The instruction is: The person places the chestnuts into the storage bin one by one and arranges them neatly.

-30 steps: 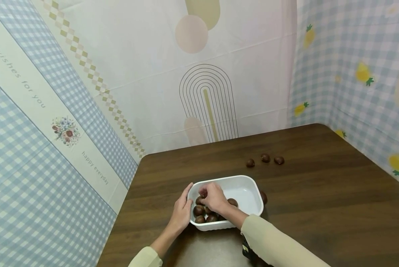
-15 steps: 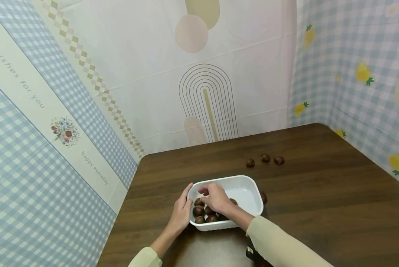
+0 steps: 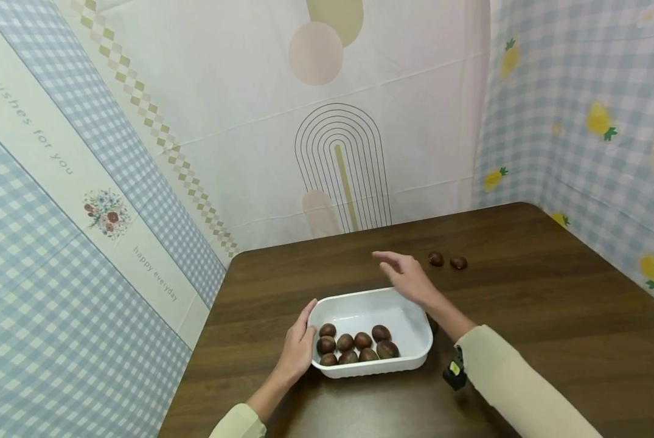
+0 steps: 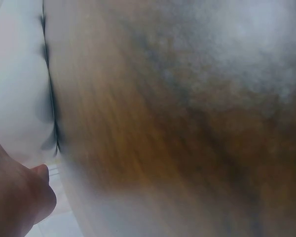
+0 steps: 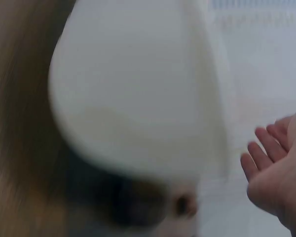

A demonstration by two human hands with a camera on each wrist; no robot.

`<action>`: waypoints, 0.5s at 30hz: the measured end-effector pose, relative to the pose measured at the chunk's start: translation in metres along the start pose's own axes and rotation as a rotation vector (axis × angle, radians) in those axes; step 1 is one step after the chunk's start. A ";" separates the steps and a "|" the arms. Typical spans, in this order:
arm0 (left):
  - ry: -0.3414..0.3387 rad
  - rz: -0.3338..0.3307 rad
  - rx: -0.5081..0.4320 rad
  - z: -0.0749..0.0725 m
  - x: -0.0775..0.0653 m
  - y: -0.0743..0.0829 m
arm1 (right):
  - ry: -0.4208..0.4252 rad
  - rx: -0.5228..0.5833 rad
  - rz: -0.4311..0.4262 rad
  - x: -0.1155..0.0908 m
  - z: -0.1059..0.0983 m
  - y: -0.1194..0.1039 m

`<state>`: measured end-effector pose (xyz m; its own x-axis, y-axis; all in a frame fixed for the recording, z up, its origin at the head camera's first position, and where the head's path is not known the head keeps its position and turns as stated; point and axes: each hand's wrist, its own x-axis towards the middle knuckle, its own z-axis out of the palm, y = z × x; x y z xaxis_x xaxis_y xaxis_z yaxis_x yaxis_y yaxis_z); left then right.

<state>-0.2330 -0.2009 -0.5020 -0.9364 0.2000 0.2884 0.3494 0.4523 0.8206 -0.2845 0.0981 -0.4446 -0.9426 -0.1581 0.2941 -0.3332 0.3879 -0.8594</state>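
A white rectangular dish [image 3: 359, 370] stands on the table, with several brown chestnuts [image 3: 362, 340] in its near left half. My left hand [image 3: 296, 347] holds the dish's left end, thumb at the rim and fingers along the outer wall. In the left wrist view part of this hand [image 4: 22, 197] shows beside the dish's white side [image 4: 19, 89]. My right hand [image 3: 409, 277] is over the far right rim, fingers extended and apart, holding nothing. In the right wrist view its fingers [image 5: 261, 155] are loose, past the blurred dish [image 5: 138, 89].
Two chestnuts [image 3: 447, 261] lie on the dark wooden table [image 3: 524, 316] beyond the dish. Another chestnut [image 3: 434, 326], partly covered by my right forearm, is beside the dish's right end. A patterned cloth [image 3: 414, 121] hangs behind the table.
My right hand has lifted out of the dish and moved right and away, over the far rim. It now covers where one loose chestnut lay. My left hand and the dish stay put.
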 end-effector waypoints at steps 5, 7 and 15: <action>0.002 0.003 0.004 0.000 -0.001 0.000 | -0.162 0.118 0.088 -0.006 -0.017 0.040; 0.002 0.003 -0.002 0.000 -0.001 0.000 | -0.227 0.151 0.128 -0.008 -0.018 0.049; 0.001 0.010 -0.024 0.000 -0.001 0.001 | -0.314 0.220 0.241 -0.012 -0.017 0.059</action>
<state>-0.2319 -0.2009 -0.5015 -0.9328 0.2033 0.2976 0.3580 0.4294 0.8291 -0.2932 0.1384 -0.4915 -0.9291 -0.3680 -0.0369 -0.0607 0.2504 -0.9662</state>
